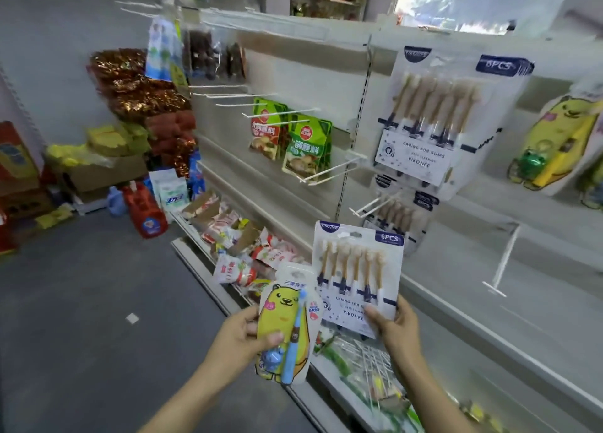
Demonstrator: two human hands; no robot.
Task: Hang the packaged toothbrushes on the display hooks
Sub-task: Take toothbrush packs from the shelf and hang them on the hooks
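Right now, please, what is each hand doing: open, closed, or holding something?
Left hand: grips the yellow bear kids' toothbrush pack.
Right hand: grips the 6PCS Yikojife toothbrush pack by its lower edge.

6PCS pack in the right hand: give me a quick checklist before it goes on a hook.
1. Right hand grip on 6PCS pack: ok, pinched at the bottom edge.
2. Hang hole at the top uncovered: ok.
3. Pack upright, face out: ok.
4. Free hook by the hung 6PCS packs: ok.
5. Left hand clear of the path, holding bear pack: ok.
6. Hole lined up with hook tip: not ok, pack is lower.
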